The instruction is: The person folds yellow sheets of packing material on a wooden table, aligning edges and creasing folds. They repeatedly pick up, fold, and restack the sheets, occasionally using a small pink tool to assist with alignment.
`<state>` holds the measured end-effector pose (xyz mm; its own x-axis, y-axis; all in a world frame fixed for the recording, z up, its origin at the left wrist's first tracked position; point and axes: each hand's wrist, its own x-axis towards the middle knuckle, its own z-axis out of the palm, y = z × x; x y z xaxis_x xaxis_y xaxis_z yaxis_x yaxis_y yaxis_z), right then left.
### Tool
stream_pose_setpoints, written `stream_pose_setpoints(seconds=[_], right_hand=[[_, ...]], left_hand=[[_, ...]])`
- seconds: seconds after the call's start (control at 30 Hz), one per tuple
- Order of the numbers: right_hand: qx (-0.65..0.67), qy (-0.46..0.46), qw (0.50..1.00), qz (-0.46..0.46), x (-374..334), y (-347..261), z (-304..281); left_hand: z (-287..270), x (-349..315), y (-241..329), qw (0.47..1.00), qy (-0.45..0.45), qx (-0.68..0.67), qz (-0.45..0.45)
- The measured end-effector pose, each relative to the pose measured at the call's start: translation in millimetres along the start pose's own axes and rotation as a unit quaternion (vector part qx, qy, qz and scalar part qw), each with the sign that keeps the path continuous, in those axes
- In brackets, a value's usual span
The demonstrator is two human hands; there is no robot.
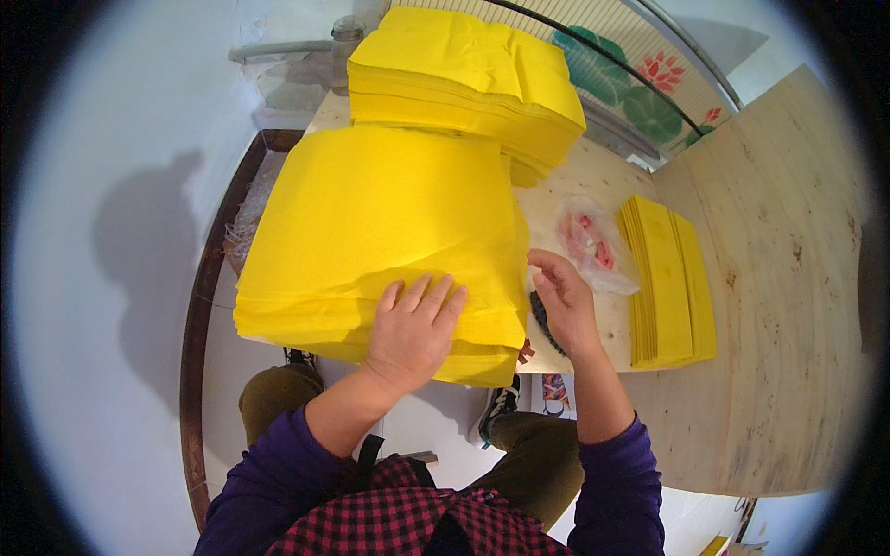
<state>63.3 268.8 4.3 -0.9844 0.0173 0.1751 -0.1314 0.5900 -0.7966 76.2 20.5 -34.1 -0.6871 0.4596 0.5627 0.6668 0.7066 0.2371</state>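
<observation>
A broad stack of yellow cloth-like sheets [371, 204] lies in front of me, its near edge jutting past the table's front edge. My left hand [408, 334] rests flat on the near part of the top sheet, fingers spread. Beside the stack's right edge is my right hand [565, 301], its fingers bent and the thumb apart from the index finger. I see nothing between them; the fingertips are close to the sheets' edge, and whether they touch cannot be told. A dark, ridged object [545, 324] sits partly hidden between this hand and the stack.
Behind stands another thick stack of yellow sheets [464, 69]. To the right are a clear plastic bag with red pieces [593, 246] and folded yellow bundles [669, 283] on the wooden tabletop [556, 199]. A tall wooden panel [769, 278] borders the right side; a white wall [120, 306] rises at left.
</observation>
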Motion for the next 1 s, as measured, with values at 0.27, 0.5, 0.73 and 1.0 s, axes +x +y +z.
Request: stream_pose_setpoints(seconds=[0.27, 0.5, 0.73, 1.0], right_hand=[[0.115, 0.062, 0.989, 0.075, -38.5, -21.0, -7.4], [0.256, -0.027, 0.939, 0.228, -27.9, -36.4, -21.7], [0.348, -0.127, 0.867, 0.335, 16.0, -51.1, -12.9], [0.380, -0.109, 0.848, 0.354, 50.7, -53.1, 13.6]], left_hand=[[-0.1, 9.7, -6.8, 0.999, 0.022, -0.025, -0.018], [-12.6, 15.8, -10.2, 0.998, 0.048, -0.023, -0.023], [-18.5, 13.2, -10.1, 0.997, 0.058, -0.034, -0.038], [-8.3, 5.6, -10.4, 0.997, 0.074, -0.007, -0.030]])
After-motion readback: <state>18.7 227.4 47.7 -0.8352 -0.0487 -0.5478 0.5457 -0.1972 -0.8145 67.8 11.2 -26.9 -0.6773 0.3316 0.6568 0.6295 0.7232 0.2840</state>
